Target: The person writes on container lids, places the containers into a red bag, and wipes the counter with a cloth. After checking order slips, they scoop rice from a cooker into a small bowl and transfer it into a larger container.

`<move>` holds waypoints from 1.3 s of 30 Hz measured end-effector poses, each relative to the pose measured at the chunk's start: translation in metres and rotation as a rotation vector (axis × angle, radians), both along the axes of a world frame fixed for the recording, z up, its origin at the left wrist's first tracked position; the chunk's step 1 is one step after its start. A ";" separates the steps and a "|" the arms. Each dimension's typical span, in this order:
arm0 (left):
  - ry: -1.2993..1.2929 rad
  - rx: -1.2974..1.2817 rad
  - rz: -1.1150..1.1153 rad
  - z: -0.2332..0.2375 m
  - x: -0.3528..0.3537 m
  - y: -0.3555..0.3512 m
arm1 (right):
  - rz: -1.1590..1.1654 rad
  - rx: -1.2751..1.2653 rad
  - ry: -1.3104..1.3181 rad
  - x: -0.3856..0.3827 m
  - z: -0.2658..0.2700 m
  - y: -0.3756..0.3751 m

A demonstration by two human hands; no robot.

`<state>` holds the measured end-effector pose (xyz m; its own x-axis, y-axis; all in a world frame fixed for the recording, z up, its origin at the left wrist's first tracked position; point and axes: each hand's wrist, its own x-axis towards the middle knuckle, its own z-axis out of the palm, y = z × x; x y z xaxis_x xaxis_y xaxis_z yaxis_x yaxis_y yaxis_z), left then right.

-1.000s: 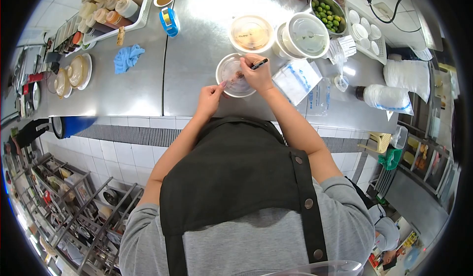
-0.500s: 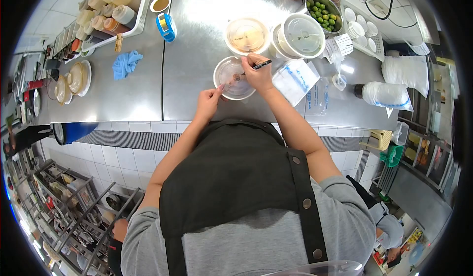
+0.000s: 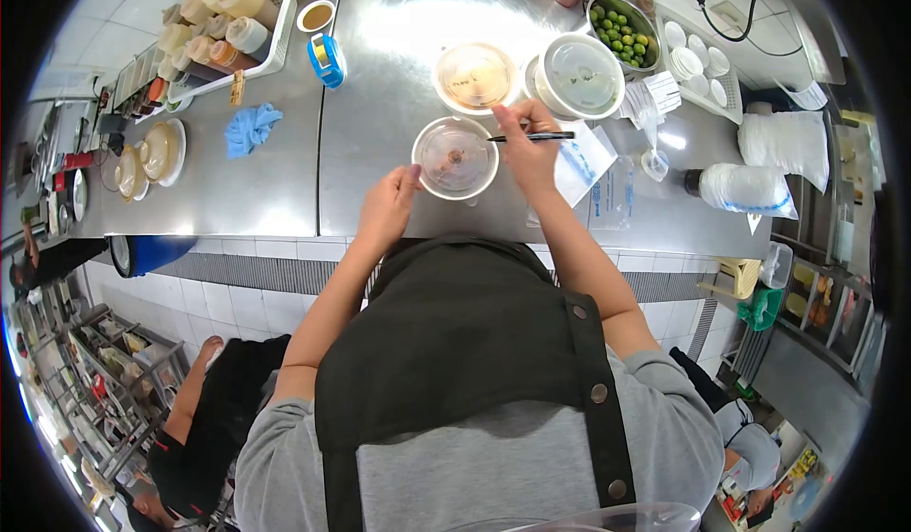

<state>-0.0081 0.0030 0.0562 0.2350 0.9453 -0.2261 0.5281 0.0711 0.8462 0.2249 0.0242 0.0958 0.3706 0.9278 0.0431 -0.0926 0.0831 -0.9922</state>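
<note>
Lidded bowl [image 3: 455, 159]: It stood upright on the worktop [image 3: 380, 105], between your two hands, with something reddish brown showing through its clear lid [image 3: 438, 143].
Left hand [image 3: 389, 206]: Your fingers were curled at the bowl's left edge, thumb up by the rim; from above I could not tell whether that grip pinched the bowl or merely rested beside it.
Right hand [image 3: 531, 150]: Your grip was narrow, thumb and fingers holding a black pen [image 3: 552, 137], its tip pointing left at the lid's right edge.
Bowl's feel: It looked light in itself, with whatever it contained probably giving most of the weight; the wall seemed fairly stiff, the lid thin, smooth and easy to dent.
Bowl's hold: The outer wall under the rim looked the surest place for your fingers, since pressing on the lid could have bowed it.
Pen's feel: It seemed light, stiff and a little slick, best held on the barrel near the tip.
Neighbours: A second bowl [image 3: 476, 76] sat just beyond, with a white tub [image 3: 581, 74] to its right.
</note>
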 end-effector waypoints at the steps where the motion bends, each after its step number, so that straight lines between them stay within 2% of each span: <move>1: -0.071 -0.005 0.008 0.016 0.000 0.005 | 0.027 0.032 0.046 0.003 0.019 -0.004; 3: -0.195 0.073 0.048 0.039 0.008 0.013 | 0.073 0.156 0.038 0.008 0.040 -0.007; 6: -0.210 0.247 0.075 0.048 0.036 0.035 | 0.048 0.304 -0.264 0.016 0.049 0.014; 7: -0.066 0.219 0.084 0.050 0.047 0.041 | 0.054 0.226 -0.385 0.023 0.041 0.026; 9: 0.223 0.157 0.105 0.052 0.070 0.055 | 0.011 0.174 -0.441 0.028 0.023 0.061; 12: 0.392 0.153 0.223 0.006 0.086 0.098 | -0.048 0.098 -0.507 0.023 -0.018 0.118; 13: 0.370 0.124 0.191 -0.007 0.085 0.110 | -0.068 0.073 -0.524 0.019 -0.032 0.128; 16: 0.333 0.076 0.109 -0.022 0.078 0.131 | -0.007 -0.053 -0.368 0.011 -0.058 0.132; 17: 0.342 0.083 0.092 -0.021 0.075 0.130 | -0.028 0.031 -0.280 0.008 -0.064 0.133; 20: 0.261 0.106 0.113 -0.033 0.059 0.129 | 0.114 0.020 -0.044 0.010 -0.075 0.144; 21: 0.237 0.111 0.134 -0.034 0.055 0.128 | 0.114 0.059 -0.104 0.010 -0.069 0.147; 24: 0.223 0.127 0.164 -0.035 0.049 0.122 | 0.174 -0.035 -0.040 -0.001 -0.051 0.145; 28: 0.200 0.115 0.180 -0.036 0.048 0.120 | -0.043 0.092 -0.473 -0.008 -0.056 0.147; 29: 0.198 0.121 0.181 -0.037 0.049 0.120 | -0.081 0.111 -0.509 -0.008 -0.060 0.145; 36: 0.205 0.087 0.205 -0.038 0.054 0.118 | -0.020 0.144 -0.545 -0.008 -0.058 0.143; 39: 0.195 0.093 0.199 -0.036 0.053 0.118 | -0.043 0.127 -0.478 -0.012 -0.054 0.141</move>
